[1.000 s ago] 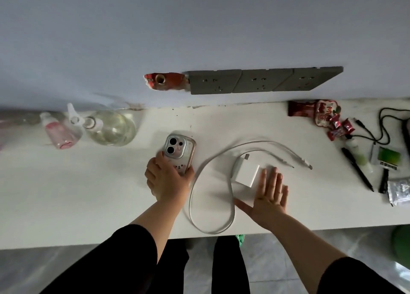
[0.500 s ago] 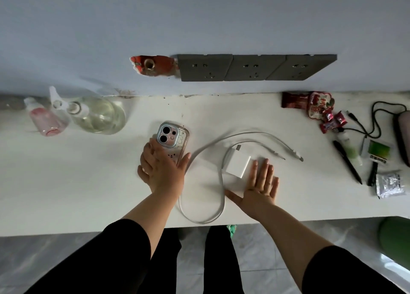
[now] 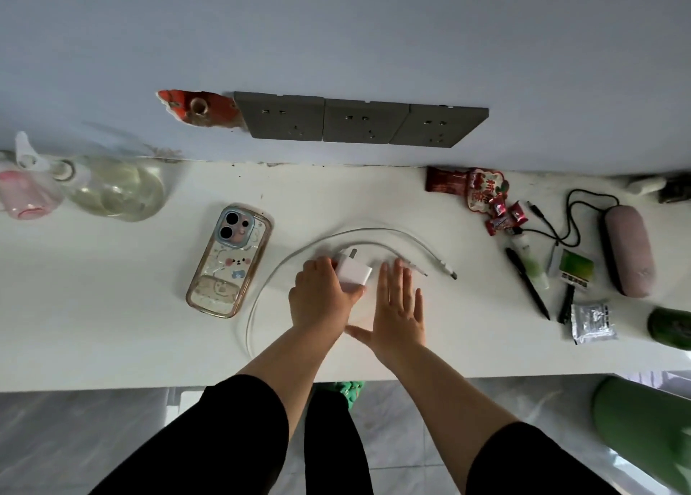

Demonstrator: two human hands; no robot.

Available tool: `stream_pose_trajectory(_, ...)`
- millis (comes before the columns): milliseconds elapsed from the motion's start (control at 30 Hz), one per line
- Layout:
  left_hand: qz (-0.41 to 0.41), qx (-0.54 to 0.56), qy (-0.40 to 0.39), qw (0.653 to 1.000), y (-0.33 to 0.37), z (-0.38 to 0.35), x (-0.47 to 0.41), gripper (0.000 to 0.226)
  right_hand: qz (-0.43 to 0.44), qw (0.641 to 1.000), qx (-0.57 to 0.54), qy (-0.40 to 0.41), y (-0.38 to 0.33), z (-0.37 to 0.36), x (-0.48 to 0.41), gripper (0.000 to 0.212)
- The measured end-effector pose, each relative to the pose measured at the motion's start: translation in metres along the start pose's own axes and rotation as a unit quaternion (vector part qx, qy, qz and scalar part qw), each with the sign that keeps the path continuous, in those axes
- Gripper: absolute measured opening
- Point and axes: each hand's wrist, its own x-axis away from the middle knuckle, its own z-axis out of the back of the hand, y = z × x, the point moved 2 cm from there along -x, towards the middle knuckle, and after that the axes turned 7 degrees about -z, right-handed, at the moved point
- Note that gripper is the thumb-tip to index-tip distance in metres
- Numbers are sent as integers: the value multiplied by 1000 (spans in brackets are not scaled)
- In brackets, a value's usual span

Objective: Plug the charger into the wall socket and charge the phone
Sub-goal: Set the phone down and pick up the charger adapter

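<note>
A white charger block (image 3: 354, 273) with two prongs lies on the white counter (image 3: 112, 307), and my left hand (image 3: 321, 296) is closed around its left side. My right hand (image 3: 398, 304) rests flat on the counter just right of the block, fingers spread, holding nothing. The white cable (image 3: 418, 241) loops around both hands, its plug end lying free to the right. The phone (image 3: 230, 261) lies face down in a clear cartoon case, left of the loop, untouched. Three grey wall sockets (image 3: 361, 120) sit in a row on the wall above.
A spray bottle (image 3: 112, 186) and a pink bottle (image 3: 22, 195) stand at the far left. Red sweet wrappers (image 3: 482, 191), pens (image 3: 527, 281), a black cord, a pink case (image 3: 628, 248) and a foil sachet crowd the right. A broken red patch (image 3: 198, 107) adjoins the sockets.
My left hand let go of the phone and moved right onto the charger block, gripping it. My right hand stayed flat beside the block. The view has shifted slightly.
</note>
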Motion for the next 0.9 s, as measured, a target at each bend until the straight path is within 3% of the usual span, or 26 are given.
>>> stream_pose_trajectory(200, 18, -3, -29, 999, 2, -3, -8, 70, -9, 997, 54, -55, -2, -1, -8, 121)
stream_pose_trajectory(567, 12, 131, -54, 990, 6, 4, 1, 45, -11, 996, 65, -62, -2, 1, -7, 120)
stream_pose_trajectory(667, 11, 224, -45, 974, 7, 21, 7, 31, 6, 998, 44, -47, 1, 5, -1, 118)
stream_pose_trajectory(800, 40, 409, -57, 910, 24, 45, 11, 13, 46, 998, 18, -38, 14, 19, 3, 109)
stream_pose_trajectory(900, 37, 436, -67, 897, 41, 63, 4, 32, 54, 997, -6, -50, 17, 28, 2, 103)
